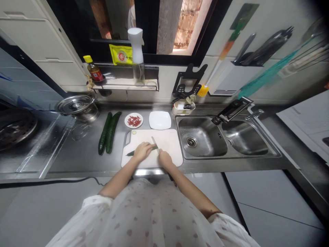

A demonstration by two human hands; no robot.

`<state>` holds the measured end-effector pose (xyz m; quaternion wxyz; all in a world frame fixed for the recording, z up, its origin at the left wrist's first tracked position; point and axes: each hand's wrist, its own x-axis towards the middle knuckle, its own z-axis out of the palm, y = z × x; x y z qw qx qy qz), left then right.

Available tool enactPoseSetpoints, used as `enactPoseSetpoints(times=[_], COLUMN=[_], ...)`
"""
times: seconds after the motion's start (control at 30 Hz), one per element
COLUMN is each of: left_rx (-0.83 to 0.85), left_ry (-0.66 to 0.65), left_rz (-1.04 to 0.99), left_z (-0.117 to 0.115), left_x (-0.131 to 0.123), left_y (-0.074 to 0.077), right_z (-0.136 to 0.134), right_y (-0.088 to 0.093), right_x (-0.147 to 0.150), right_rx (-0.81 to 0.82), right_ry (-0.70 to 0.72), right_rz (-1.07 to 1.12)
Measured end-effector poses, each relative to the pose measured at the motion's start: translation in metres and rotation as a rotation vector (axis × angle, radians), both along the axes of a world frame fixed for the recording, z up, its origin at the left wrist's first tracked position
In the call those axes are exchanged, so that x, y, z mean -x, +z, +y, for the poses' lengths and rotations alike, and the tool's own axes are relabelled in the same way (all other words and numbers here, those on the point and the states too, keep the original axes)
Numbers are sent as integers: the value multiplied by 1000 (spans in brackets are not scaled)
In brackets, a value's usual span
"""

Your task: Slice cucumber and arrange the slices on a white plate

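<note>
A white cutting board (169, 137) lies on the steel counter in front of me. My left hand (143, 151) rests on a dark green cucumber piece (130, 153), fingers bent over it; its tapered end sticks out to the left. In my right hand (165, 159) is a kitchen knife (154, 140), its blade pointing away from me across the cucumber's right end. The handle is hidden in the fist. A pale round cucumber slice (134, 132) lies at the board's upper left corner. Two whole cucumbers (111, 132) lie side by side left of the board.
Behind the board stand a small plate (127, 120) of chopped reddish pieces and a white square dish (159, 120). A double sink (203, 137) with a black faucet (231, 111) is on the right. A lidded steel pot (87, 113) stands at the left, below a shelf with bottles.
</note>
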<state>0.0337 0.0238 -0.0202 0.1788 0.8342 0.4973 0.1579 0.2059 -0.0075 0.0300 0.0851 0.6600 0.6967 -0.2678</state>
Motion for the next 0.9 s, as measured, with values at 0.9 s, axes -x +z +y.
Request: enactPoseSetpoints(times=[0.9], left_rx=[14], left_ry=[-8], left_rz=[-36], left_z=[1], left_x=[1], left_y=[-7], right_z=[11], right_y=[-2], right_x=[4], right_rx=[-28], right_ry=[16], right_rz=[27])
